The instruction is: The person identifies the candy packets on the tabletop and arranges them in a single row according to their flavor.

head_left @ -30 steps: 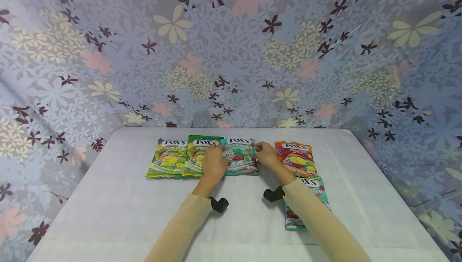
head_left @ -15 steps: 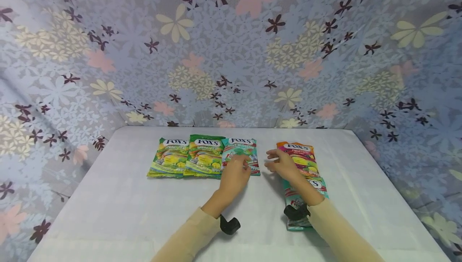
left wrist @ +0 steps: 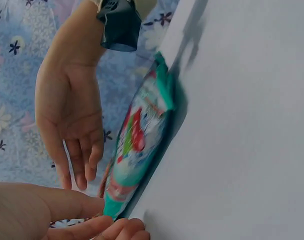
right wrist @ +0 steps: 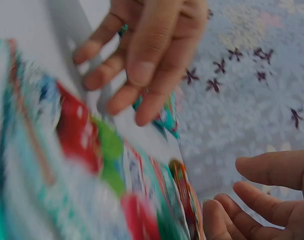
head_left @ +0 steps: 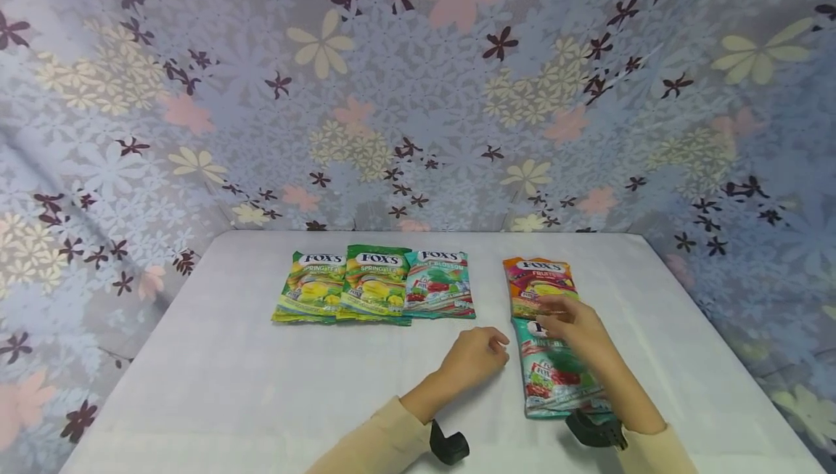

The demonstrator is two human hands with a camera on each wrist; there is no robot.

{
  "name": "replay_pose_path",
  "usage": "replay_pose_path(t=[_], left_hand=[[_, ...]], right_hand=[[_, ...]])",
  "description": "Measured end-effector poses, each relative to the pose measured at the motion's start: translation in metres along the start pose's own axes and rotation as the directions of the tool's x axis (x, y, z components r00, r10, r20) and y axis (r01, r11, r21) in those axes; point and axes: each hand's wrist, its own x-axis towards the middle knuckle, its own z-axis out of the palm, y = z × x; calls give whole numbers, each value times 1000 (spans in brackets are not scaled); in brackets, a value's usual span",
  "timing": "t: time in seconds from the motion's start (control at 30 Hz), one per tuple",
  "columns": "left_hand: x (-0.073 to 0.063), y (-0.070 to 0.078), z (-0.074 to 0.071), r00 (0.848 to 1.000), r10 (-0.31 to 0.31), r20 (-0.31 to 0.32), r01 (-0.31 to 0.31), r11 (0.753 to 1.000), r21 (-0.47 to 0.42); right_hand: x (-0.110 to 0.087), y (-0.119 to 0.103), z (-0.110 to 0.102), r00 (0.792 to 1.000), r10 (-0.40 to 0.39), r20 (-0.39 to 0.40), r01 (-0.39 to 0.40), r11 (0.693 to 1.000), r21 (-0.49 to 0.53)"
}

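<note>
Floral fabric in pale blue and grey (head_left: 392, 100) rises behind a flat table covered in white cloth (head_left: 261, 387). On its right, nearest side lies a teal plastic packet printed with red fruit (head_left: 555, 372). The person's right hand (head_left: 580, 325) hangs over its far edge, thumb and fingers parted, gripping nothing, and hides some lettering. Just left of the packet is the left hand (head_left: 475, 356), fingers loosely bent and also gripping nothing; whether it touches the packet cannot be told. At the packet's far edge lies an orange-and-purple plastic packet (head_left: 532, 278), its near part partly covered by the right hand. Farther left, in the far row, lie a second teal plastic packet (head_left: 439, 290) and two green-and-yellow plastic packets (head_left: 374, 289), edge to edge. Five packets show: two teal, two green-and-yellow, one orange-and-purple. Opaque film hides their contents. Two hooked black devices (head_left: 451, 447), one per wrist, sit beside two cream sleeves (head_left: 385, 441).
</note>
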Motion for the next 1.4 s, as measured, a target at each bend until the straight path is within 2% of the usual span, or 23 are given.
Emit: replay_pose_path(t=[0.13,0.27,0.4,0.5,0.63,0.7,0.97,1.07,1.13,1.3,1.4], left_hand=[[-1,2,8,1000,1,30,0,1000,-15],[-1,5,12,998,5,59,-3,999,-38],[-2,8,15,995,-14,99,21,998,-62],[-4,11,16,993,-16,121,24,998,-65],[-6,13,17,992,-19,125,27,998,-61],[-6,13,18,992,-30,122,37,998,-56],[-6,14,20,991,-55,118,61,997,-49],[-5,14,22,989,-67,132,80,992,-95],[-5,15,23,982,-92,163,121,977,-177],[-5,15,29,965,-146,218,216,914,-343],[-5,14,31,968,-146,205,211,915,-344]], right_hand=[[-12,14,-13,1000,27,-8,-27,1000,-16],[-12,48,-26,998,38,-54,-39,999,-25],[-8,77,-35,991,70,-117,-84,989,-119],[-15,74,-39,980,132,-149,-159,970,-186],[-30,55,-41,966,223,-126,-246,947,-205],[-36,51,-41,961,262,-87,-274,941,-197],[-41,52,-40,946,325,-22,-324,932,-160],[-40,53,-41,941,339,-5,-337,931,-139],[-40,55,-40,936,352,5,-349,929,-125],[-41,57,-38,927,375,26,-372,926,-68],[-43,56,-39,925,379,41,-378,925,-26]])
